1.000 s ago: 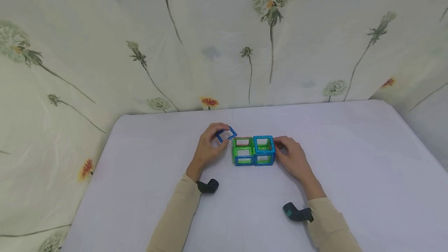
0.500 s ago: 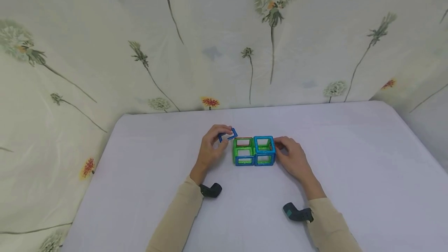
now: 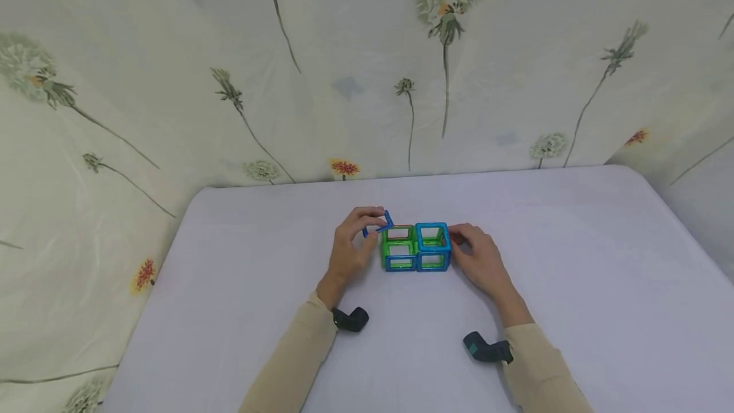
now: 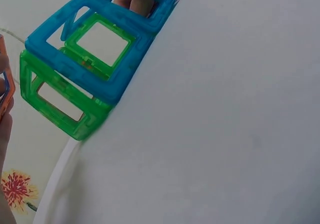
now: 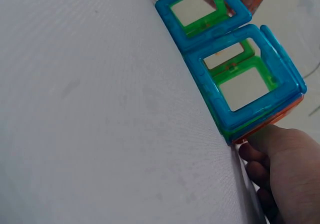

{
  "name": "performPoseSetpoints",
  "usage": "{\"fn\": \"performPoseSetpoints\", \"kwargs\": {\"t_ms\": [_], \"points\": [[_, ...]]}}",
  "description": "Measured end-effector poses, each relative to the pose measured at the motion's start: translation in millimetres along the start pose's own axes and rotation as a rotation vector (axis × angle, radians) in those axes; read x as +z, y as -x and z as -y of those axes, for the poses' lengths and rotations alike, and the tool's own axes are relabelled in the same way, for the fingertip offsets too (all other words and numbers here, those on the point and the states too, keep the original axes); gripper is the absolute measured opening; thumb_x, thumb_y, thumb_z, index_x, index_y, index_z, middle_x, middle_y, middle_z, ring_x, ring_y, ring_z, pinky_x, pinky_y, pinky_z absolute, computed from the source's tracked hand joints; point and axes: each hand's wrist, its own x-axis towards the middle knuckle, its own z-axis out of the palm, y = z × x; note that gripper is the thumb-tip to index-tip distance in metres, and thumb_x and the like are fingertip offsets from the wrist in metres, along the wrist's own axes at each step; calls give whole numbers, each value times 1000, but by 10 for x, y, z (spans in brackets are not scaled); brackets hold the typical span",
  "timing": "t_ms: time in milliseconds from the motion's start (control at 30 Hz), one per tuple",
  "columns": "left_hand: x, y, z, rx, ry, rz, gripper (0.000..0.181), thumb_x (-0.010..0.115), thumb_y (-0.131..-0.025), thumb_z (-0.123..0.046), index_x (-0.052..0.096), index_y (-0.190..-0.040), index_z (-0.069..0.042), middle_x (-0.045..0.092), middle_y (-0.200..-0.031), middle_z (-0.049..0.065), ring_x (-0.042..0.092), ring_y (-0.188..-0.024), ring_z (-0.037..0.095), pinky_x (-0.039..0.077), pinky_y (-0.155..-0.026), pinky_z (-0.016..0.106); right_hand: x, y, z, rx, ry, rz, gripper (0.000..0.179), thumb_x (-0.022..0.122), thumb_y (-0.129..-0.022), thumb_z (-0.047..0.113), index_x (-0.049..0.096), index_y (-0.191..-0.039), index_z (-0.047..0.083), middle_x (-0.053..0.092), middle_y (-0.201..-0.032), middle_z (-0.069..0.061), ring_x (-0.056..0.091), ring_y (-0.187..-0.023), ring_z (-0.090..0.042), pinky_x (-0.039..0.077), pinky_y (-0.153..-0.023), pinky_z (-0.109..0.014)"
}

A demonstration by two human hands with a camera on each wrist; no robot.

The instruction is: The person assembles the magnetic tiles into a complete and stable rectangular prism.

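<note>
A structure of square magnetic tiles [image 3: 434, 250], blue and green with some red-orange, stands on the table as two joined open-frame boxes. The right box has a blue tile on top; the left box's top is uncovered. My left hand [image 3: 351, 247] pinches a blue magnetic tile [image 3: 389, 220] tilted at the left box's far-left corner; whether they touch I cannot tell. An orange-edged tile [image 4: 9, 91] shows at its fingers in the left wrist view. My right hand [image 3: 482, 259] holds the structure's right end, by the orange side tile [image 5: 275, 118]; some fingertips are hidden.
A white-covered table [image 3: 413, 349] lies under both hands. Its far edge meets a hanging cloth [image 3: 367, 126] printed with dandelions and red flowers. Black wrist cameras [image 3: 351, 320] sit on both wrists, over beige sleeves.
My left hand has moved right and slightly nearer, bringing the blue tile up to the left box and tilting it more upright. My right hand and the structure have stayed in place.
</note>
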Motion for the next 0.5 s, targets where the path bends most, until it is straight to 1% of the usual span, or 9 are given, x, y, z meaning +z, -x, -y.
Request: {"fn": "performPoseSetpoints", "kwargs": {"t_ms": [67,167,300,400,500], "points": [[6,-3,-25,20,-20,4,21,50,-82,8,64,-96,6,60,-113,23,56,-114,35,42,-104,37,-2,0,0,1,-1,0,26,59,-91,10,60,-117,7,64,-105,-8,55,-98,-21,45,-88,-42],[36,-1,-34,60,-20,21,20,51,-81,10,63,-97,7,60,-113,24,56,-113,36,43,-104,38,1,0,-3,-1,-2,0,26,59,-91,10,60,-117,7,64,-105,-9,56,-98,-21,45,-88,-42],[123,38,87,98,-8,53,22,54,-80,8,62,-101,6,59,-115,23,56,-114,35,43,-103,40,0,1,-4,2,1,1,26,59,-91,10,60,-117,8,64,-105,-8,56,-98,-21,45,-88,-42],[179,74,197,109,-23,86,24,55,-82,2,63,-106,1,59,-119,18,55,-116,30,43,-104,37,-3,4,0,4,4,3,27,59,-91,11,59,-118,8,64,-105,-8,55,-99,-21,45,-88,-43],[203,91,247,125,-38,117,26,54,-85,-6,64,-108,-4,59,-121,13,55,-118,24,43,-104,34,-6,7,6,6,5,2,27,59,-91,10,59,-118,8,64,-105,-9,55,-99,-22,44,-88,-44]]}}
